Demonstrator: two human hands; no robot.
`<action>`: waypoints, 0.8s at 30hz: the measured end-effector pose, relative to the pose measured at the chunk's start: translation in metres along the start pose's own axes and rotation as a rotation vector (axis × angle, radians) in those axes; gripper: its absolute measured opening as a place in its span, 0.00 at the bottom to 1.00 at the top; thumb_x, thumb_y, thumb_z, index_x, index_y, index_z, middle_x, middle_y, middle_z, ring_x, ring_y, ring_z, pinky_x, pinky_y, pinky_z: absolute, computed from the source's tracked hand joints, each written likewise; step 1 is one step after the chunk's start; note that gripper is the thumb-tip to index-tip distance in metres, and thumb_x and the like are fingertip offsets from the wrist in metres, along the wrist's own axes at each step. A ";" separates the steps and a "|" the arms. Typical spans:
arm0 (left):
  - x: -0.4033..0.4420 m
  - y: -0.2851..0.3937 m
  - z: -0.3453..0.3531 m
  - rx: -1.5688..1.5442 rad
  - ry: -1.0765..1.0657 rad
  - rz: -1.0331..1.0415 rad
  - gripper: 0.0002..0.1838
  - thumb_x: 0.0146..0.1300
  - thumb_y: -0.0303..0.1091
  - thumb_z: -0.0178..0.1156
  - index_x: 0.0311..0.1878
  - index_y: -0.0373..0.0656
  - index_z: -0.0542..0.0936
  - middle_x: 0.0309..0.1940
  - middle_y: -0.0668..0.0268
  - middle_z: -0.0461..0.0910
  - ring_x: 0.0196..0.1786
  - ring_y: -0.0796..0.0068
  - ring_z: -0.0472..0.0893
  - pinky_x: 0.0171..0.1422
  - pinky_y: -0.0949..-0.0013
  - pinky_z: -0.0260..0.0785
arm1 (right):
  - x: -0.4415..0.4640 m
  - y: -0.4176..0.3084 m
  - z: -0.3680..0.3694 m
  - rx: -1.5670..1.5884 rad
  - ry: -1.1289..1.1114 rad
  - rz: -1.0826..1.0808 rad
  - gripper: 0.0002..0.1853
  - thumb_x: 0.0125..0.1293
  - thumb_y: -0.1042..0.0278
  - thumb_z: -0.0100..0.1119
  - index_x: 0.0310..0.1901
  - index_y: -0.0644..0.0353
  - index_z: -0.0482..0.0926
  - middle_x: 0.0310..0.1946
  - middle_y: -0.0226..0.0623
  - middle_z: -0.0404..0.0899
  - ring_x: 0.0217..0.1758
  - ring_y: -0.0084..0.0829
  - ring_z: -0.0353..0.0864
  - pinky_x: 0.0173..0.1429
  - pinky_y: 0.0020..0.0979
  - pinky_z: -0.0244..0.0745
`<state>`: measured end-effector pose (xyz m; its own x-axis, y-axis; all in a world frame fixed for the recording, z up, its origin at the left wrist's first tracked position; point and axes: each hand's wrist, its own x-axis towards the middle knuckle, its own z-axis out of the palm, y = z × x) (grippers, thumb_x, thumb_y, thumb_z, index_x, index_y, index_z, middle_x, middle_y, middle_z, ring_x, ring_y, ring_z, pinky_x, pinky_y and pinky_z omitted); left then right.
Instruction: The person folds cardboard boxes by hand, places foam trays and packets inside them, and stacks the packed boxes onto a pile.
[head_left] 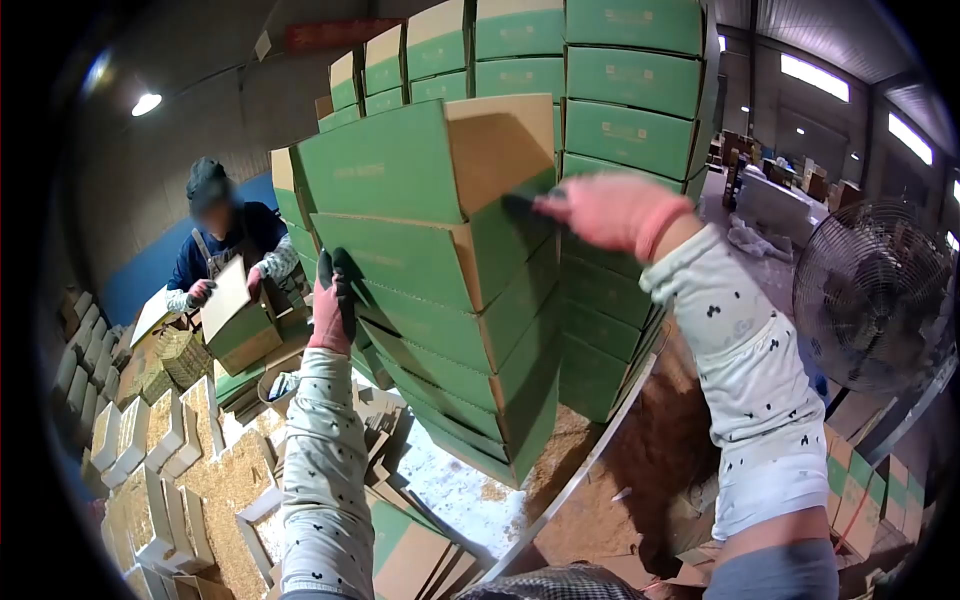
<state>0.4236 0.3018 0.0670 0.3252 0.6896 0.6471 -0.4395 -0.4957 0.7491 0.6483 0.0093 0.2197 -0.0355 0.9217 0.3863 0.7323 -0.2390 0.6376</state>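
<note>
A tall stack of green cardboard boxes [420, 260] leans in front of me, its top box [385, 165] with a brown kraft flap or panel [505, 140] showing at the upper right. My left hand [333, 305], in a pink glove with dark fingertips, rests upright against the stack's left side, fingers stretched out. At the top box's right side is my right hand [620, 212], gloved alike, its fingers closed at the green side panel. The exact grip of those fingertips is partly hidden.
Behind stands a higher wall of green boxes [635, 80]. To the left, a co-worker [230, 230] handles an open box [240, 325]. White trays [155, 520] and loose brownish shavings [225, 495] cover the lower left. A large fan [865, 295] stands at right, near the metal table edge [575, 470].
</note>
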 end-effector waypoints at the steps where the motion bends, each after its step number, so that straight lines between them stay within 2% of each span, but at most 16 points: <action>1: 0.000 -0.002 0.006 -0.008 0.035 0.027 0.28 0.69 0.34 0.50 0.68 0.37 0.56 0.53 0.66 0.72 0.47 0.80 0.73 0.49 0.77 0.67 | -0.005 0.004 -0.053 0.367 -0.125 0.367 0.25 0.71 0.49 0.39 0.46 0.64 0.78 0.34 0.53 0.80 0.39 0.46 0.80 0.48 0.37 0.75; 2: 0.002 -0.008 0.008 -0.016 0.072 0.052 0.27 0.69 0.34 0.50 0.68 0.37 0.58 0.53 0.65 0.72 0.48 0.79 0.73 0.50 0.76 0.67 | 0.006 0.013 -0.053 0.644 0.156 0.597 0.26 0.67 0.44 0.41 0.43 0.59 0.79 0.32 0.52 0.80 0.36 0.52 0.79 0.43 0.40 0.75; 3: 0.004 -0.017 0.007 -0.023 0.116 0.077 0.26 0.69 0.33 0.50 0.67 0.36 0.59 0.54 0.64 0.72 0.50 0.78 0.73 0.52 0.75 0.67 | 0.019 0.007 -0.044 0.696 0.485 0.529 0.25 0.65 0.41 0.44 0.43 0.56 0.80 0.34 0.49 0.81 0.39 0.50 0.79 0.44 0.41 0.74; 4: 0.017 -0.044 -0.012 0.051 0.075 0.230 0.23 0.69 0.33 0.51 0.64 0.34 0.63 0.56 0.61 0.72 0.54 0.74 0.73 0.57 0.74 0.66 | 0.032 -0.009 -0.034 0.627 0.358 0.463 0.25 0.65 0.42 0.45 0.43 0.57 0.80 0.36 0.48 0.81 0.41 0.50 0.79 0.45 0.41 0.73; 5: 0.008 -0.012 0.001 0.061 0.033 0.114 0.23 0.68 0.32 0.52 0.64 0.33 0.64 0.56 0.60 0.73 0.56 0.71 0.73 0.60 0.72 0.64 | 0.043 -0.024 -0.024 0.558 0.236 0.392 0.26 0.64 0.42 0.45 0.44 0.58 0.80 0.37 0.47 0.81 0.43 0.50 0.79 0.46 0.41 0.73; 7: -0.004 0.010 -0.015 0.414 -0.049 -0.014 0.25 0.66 0.31 0.54 0.64 0.34 0.63 0.56 0.59 0.73 0.56 0.70 0.73 0.61 0.72 0.63 | 0.047 -0.028 -0.008 0.679 0.389 0.506 0.23 0.65 0.47 0.46 0.45 0.59 0.79 0.40 0.48 0.80 0.46 0.49 0.77 0.49 0.38 0.72; 8: -0.030 0.014 -0.025 0.105 -0.140 -0.178 0.29 0.64 0.34 0.58 0.65 0.35 0.62 0.57 0.57 0.72 0.57 0.69 0.72 0.62 0.70 0.63 | 0.040 -0.032 -0.012 0.741 0.438 0.527 0.22 0.65 0.49 0.48 0.46 0.59 0.78 0.40 0.48 0.80 0.46 0.48 0.77 0.50 0.38 0.72; 9: -0.059 0.004 -0.052 0.242 -0.223 -0.272 0.32 0.60 0.37 0.62 0.65 0.36 0.63 0.57 0.56 0.72 0.57 0.66 0.72 0.62 0.69 0.63 | 0.032 -0.039 -0.012 0.806 0.476 0.542 0.20 0.64 0.51 0.50 0.46 0.59 0.78 0.40 0.48 0.80 0.46 0.47 0.77 0.51 0.37 0.72; 11: -0.134 0.035 -0.109 0.931 -0.595 -0.563 0.46 0.51 0.47 0.69 0.69 0.41 0.58 0.63 0.51 0.65 0.66 0.56 0.65 0.70 0.64 0.56 | -0.001 -0.064 0.003 0.787 0.950 0.325 0.18 0.62 0.62 0.55 0.49 0.65 0.75 0.46 0.48 0.77 0.49 0.46 0.76 0.56 0.36 0.69; 13: -0.226 0.010 -0.202 1.527 -0.929 -0.920 0.57 0.38 0.66 0.68 0.69 0.42 0.59 0.64 0.50 0.64 0.68 0.51 0.62 0.72 0.59 0.53 | -0.051 -0.118 0.016 1.244 0.943 0.335 0.23 0.60 0.72 0.55 0.57 0.68 0.68 0.56 0.44 0.70 0.55 0.37 0.72 0.61 0.36 0.65; 15: -0.315 -0.006 -0.292 1.625 -0.958 -1.343 0.53 0.38 0.67 0.68 0.65 0.45 0.65 0.60 0.52 0.69 0.65 0.51 0.66 0.68 0.57 0.58 | -0.085 -0.184 0.000 1.337 0.778 0.284 0.23 0.70 0.60 0.45 0.59 0.68 0.66 0.50 0.39 0.72 0.51 0.30 0.72 0.57 0.31 0.66; 17: -0.404 -0.036 -0.380 1.465 -0.384 -1.235 0.43 0.42 0.62 0.67 0.60 0.47 0.70 0.53 0.52 0.74 0.58 0.51 0.72 0.63 0.55 0.63 | -0.092 -0.249 -0.005 1.591 0.739 0.211 0.28 0.70 0.51 0.43 0.61 0.68 0.65 0.48 0.39 0.72 0.48 0.29 0.72 0.56 0.31 0.66; 18: -0.401 -0.019 -0.383 1.561 -0.351 -1.202 0.39 0.44 0.60 0.66 0.56 0.46 0.72 0.51 0.56 0.76 0.57 0.55 0.74 0.60 0.57 0.65 | -0.095 -0.275 0.003 1.884 0.618 0.203 0.38 0.61 0.51 0.52 0.65 0.72 0.56 0.62 0.48 0.63 0.58 0.36 0.69 0.64 0.37 0.61; 19: -0.382 -0.001 -0.368 1.657 -0.327 -1.154 0.34 0.46 0.58 0.66 0.52 0.46 0.75 0.50 0.59 0.77 0.55 0.59 0.75 0.57 0.59 0.66 | -0.085 -0.291 -0.006 1.890 0.447 0.172 0.39 0.58 0.55 0.55 0.65 0.72 0.56 0.63 0.48 0.63 0.58 0.36 0.69 0.63 0.36 0.62; 22: -0.338 0.079 -0.324 1.747 -0.032 -0.218 0.27 0.42 0.46 0.71 0.46 0.48 0.74 0.42 0.63 0.76 0.47 0.62 0.74 0.53 0.60 0.62 | -0.043 -0.334 -0.049 1.624 0.313 -0.119 0.38 0.54 0.59 0.59 0.63 0.71 0.59 0.60 0.50 0.64 0.59 0.44 0.68 0.64 0.39 0.61; 24: -0.299 0.159 -0.276 1.640 -0.187 -0.192 0.27 0.42 0.46 0.71 0.46 0.48 0.74 0.41 0.65 0.76 0.47 0.62 0.74 0.55 0.59 0.61 | -0.009 -0.366 -0.082 1.158 0.298 -0.357 0.36 0.53 0.57 0.61 0.61 0.68 0.63 0.57 0.50 0.66 0.60 0.46 0.66 0.67 0.40 0.56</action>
<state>0.0259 0.1622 -0.0470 0.4094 0.7937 0.4500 0.8667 -0.4923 0.0798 0.3245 0.0632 0.0374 -0.3976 0.7381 0.5451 0.8125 0.5593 -0.1647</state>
